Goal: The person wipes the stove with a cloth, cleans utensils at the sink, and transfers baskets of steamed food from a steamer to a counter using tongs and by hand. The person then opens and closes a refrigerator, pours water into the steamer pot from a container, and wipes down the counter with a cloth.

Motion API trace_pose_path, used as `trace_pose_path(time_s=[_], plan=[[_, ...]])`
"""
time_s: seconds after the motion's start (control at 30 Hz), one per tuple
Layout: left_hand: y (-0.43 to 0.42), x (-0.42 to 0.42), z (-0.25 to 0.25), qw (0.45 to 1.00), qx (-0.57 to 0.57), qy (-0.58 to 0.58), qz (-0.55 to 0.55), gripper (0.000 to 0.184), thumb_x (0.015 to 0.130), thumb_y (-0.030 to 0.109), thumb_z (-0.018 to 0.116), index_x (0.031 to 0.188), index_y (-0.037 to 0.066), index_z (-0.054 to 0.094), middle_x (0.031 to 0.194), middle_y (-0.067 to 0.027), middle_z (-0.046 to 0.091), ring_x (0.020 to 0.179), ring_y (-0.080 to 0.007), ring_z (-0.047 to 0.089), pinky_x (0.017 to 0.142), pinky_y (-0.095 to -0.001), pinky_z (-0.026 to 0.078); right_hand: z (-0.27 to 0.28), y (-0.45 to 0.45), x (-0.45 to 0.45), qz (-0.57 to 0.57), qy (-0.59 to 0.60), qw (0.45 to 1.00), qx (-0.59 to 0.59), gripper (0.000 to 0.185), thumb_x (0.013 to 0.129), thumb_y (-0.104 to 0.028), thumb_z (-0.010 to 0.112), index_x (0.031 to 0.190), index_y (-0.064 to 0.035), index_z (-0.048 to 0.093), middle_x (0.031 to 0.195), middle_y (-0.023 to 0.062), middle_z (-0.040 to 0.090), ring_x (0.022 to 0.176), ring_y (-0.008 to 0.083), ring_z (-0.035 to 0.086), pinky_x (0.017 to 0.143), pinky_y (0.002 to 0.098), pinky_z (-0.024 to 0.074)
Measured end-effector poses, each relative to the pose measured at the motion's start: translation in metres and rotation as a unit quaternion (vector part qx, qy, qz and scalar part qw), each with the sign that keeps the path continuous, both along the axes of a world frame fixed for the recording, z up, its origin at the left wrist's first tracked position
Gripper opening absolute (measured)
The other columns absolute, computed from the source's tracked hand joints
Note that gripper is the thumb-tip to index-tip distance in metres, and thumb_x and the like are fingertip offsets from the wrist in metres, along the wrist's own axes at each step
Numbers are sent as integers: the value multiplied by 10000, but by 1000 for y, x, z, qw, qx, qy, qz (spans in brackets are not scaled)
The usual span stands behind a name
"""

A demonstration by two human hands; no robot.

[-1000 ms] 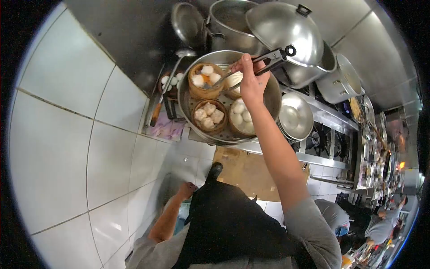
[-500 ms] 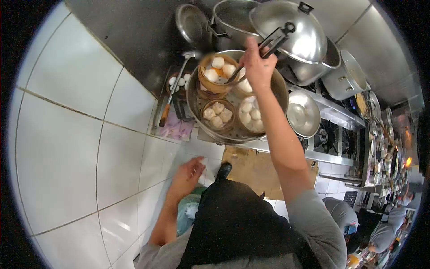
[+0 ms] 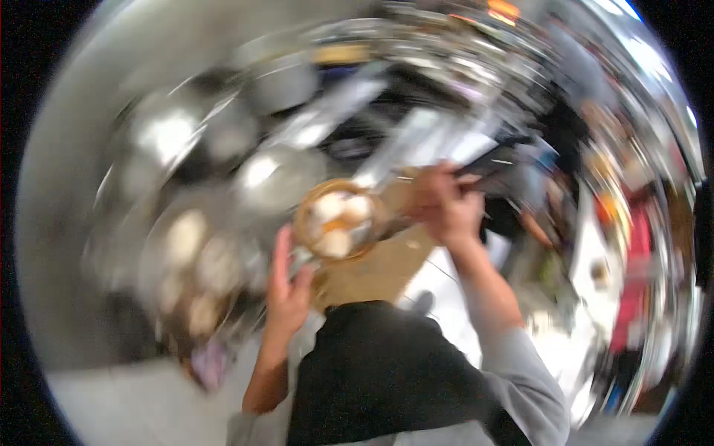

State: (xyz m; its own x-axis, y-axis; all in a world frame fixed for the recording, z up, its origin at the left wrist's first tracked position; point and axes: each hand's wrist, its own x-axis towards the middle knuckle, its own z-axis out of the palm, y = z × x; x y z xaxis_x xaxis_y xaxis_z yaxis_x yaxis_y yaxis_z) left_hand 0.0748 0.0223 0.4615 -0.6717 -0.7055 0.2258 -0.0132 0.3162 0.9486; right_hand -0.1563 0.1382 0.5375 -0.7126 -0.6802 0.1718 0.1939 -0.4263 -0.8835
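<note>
Blurred by motion, a kitchen cooking line of silver metal pots (image 3: 282, 82) runs along the upper left, with an orange glow (image 3: 503, 10) at the top edge and a person in a grey top (image 3: 580, 67) at the upper right. At the left, a wide round metal steamer pan (image 3: 152, 253) bears several pale, smeared food portions, a pale purple cloth (image 3: 208, 362) near its lower side. Over a brown floor mat (image 3: 379, 271), before the wearer's black apron (image 3: 387, 372), is a round bamboo steamer basket (image 3: 301, 221) holding white dumplings (image 3: 327, 207) and something orange. The right hand (image 3: 446, 204) is closed around black-handled tongs (image 3: 487, 169) reaching toward the basket's right side; blur hides their tips' grip. The left hand (image 3: 288, 290), thumb and fingers spread, is just beside the basket; contact cannot be told.
</note>
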Motion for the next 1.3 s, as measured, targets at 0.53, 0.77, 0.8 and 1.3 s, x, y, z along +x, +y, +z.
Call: trace_pose_path(time_s=[0.53,0.77,0.8,1.3], plan=[[200,-283,-131,708,-196,-417,-535,511,871,299,565,1255,-24,468,1218,-245,519,1141,-371,493,957,-394,394,-44,523,-342,-662,156,717,152,366,871,-300,630,637,-34,539,492,30,498,428,122,512,404,259,390],[139,-230,-212,668,-120,-600,-423,398,849,320,589,1019,-39,592,889,-217,637,867,-369,612,731,-424,465,-63,686,-443,-808,72,479,335,482,762,-504,685,603,-56,606,500,48,571,456,151,561,479,316,439],[114,-205,-233,675,-105,-603,-411,394,841,323,596,995,-39,604,900,-215,637,871,-369,609,732,-422,463,-69,702,-450,-816,68,491,297,488,730,-514,711,620,-48,615,510,60,577,462,179,574,485,329,446],[51,-118,-266,682,-42,-682,-260,237,878,230,568,933,16,653,753,-93,650,686,-258,592,684,-357,471,-134,811,-489,-866,31,382,321,604,772,-544,644,562,17,570,566,131,602,498,252,594,530,387,464]])
